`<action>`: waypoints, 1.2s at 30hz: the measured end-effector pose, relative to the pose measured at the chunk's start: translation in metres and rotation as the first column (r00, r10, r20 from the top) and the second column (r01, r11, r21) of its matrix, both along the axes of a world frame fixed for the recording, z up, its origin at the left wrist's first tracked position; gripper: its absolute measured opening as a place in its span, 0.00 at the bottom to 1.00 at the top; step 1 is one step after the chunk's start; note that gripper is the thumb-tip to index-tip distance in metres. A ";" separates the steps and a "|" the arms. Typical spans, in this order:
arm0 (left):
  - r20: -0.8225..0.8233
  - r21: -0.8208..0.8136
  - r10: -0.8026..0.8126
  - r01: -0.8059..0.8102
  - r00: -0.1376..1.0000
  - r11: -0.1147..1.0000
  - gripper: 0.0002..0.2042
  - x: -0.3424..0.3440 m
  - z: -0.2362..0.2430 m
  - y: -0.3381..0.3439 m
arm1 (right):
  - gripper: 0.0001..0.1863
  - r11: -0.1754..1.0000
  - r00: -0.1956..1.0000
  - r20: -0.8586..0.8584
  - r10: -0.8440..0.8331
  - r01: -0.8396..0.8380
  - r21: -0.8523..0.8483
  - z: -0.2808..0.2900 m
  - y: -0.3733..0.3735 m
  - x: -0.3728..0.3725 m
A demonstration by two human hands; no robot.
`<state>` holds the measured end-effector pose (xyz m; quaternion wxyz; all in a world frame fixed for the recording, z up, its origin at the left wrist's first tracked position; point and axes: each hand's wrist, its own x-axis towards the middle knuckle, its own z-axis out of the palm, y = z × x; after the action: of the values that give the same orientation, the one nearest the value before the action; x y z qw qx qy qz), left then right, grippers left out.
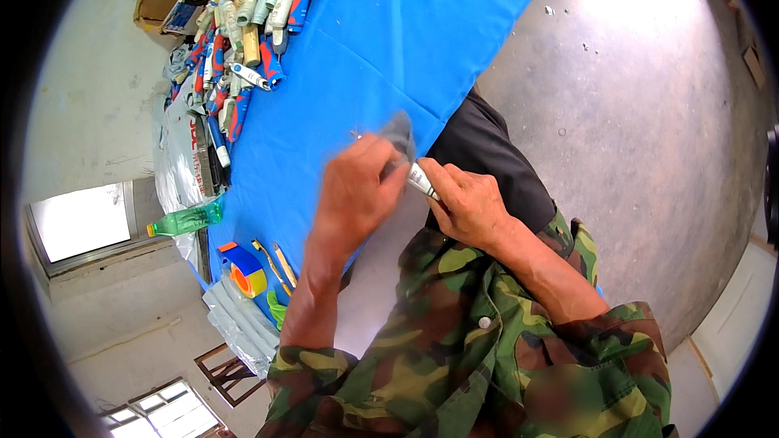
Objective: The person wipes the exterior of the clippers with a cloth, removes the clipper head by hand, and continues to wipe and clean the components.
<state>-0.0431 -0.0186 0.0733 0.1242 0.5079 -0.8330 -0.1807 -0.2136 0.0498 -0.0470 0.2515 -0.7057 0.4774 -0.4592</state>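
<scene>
My right hand [471, 204] is closed round a slim white tube-shaped piece [422, 182] with dark print on it. My left hand [359, 184], smeared by motion, is curled against the tube's upper end. A grey cloth [399, 131] pokes out above the left hand's fingers and seems to be wrapped over that end. Both hands are close together over the near edge of a blue-covered table [357, 65]. What lies inside the left fist is hidden.
A heap of white, tan and red-and-blue handle-like pieces [251, 12] covers the table's far left. Along the left edge are a green plastic bottle [191, 219], a tape roll [246, 278], a toothbrush [272, 264] and grey plastic packaging [241, 316]. Concrete floor [617, 113] lies to the right.
</scene>
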 end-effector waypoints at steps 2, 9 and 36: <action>-0.061 0.042 0.014 -0.011 0.998 0.999 0.06 -0.002 -0.001 0.007 | 0.24 1.000 1.000 -0.002 -0.001 0.001 -0.008 -0.001 0.000 0.000; -0.016 -0.018 0.034 -0.034 0.999 0.999 0.06 0.006 -0.002 -0.001 | 0.31 0.999 0.999 -0.038 0.014 -0.012 0.036 -0.005 0.001 0.000; -0.209 0.004 0.242 -0.247 0.947 0.969 0.06 0.021 -0.020 0.020 | 0.29 0.943 0.987 0.155 0.029 -0.078 0.322 0.020 0.004 -0.001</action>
<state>-0.0224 0.0011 0.0532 0.2377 0.5842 -0.7479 -0.2069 -0.2146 0.0542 -0.0270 0.4124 -0.6308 0.5075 -0.4177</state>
